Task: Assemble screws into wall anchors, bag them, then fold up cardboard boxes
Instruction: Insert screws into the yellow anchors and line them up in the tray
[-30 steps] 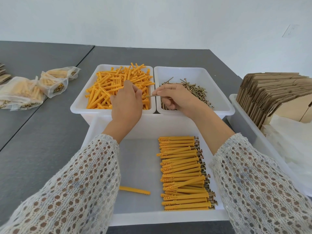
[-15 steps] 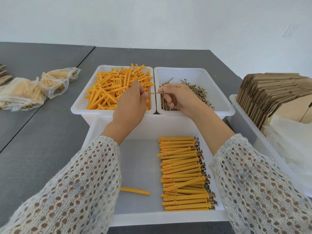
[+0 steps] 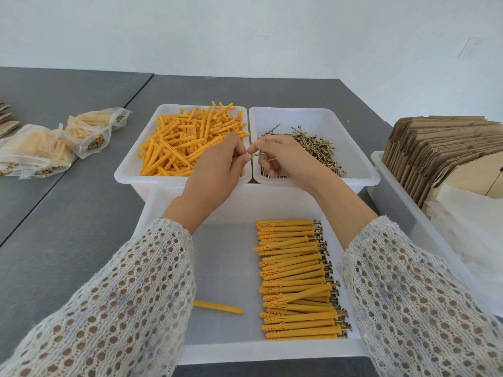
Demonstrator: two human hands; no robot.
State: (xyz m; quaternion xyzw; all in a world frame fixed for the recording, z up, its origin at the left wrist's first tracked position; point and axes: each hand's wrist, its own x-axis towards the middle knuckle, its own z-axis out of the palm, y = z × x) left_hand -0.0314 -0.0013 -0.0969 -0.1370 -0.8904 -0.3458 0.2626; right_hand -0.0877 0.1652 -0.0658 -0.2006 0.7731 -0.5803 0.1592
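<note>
Over the divide between the two back bins, my right hand (image 3: 288, 161) pinches a brass screw (image 3: 260, 154) with its tip pointing left. My left hand (image 3: 215, 170) meets that tip with curled fingers; the wall anchor it grips is almost hidden behind the hand. The left bin (image 3: 130, 172) holds loose orange anchors (image 3: 185, 142), the right bin (image 3: 364, 170) loose screws (image 3: 313, 145). In the near white tray (image 3: 272, 352) a neat row of assembled anchors (image 3: 296, 278) lies with screw heads to the right. One lone anchor (image 3: 217, 307) lies at its left.
Several filled clear bags (image 3: 40, 148) lie on the grey table (image 3: 68, 240) at the left. At the right, a white bin (image 3: 394, 202) holds flat cardboard boxes (image 3: 441, 148) standing on edge, with white plastic bags (image 3: 468, 227) in front of them.
My left hand has lifted out of the anchor bin and moved right. The right hand has brought the screw up from the screw pile, so its tip now meets my left fingers.
</note>
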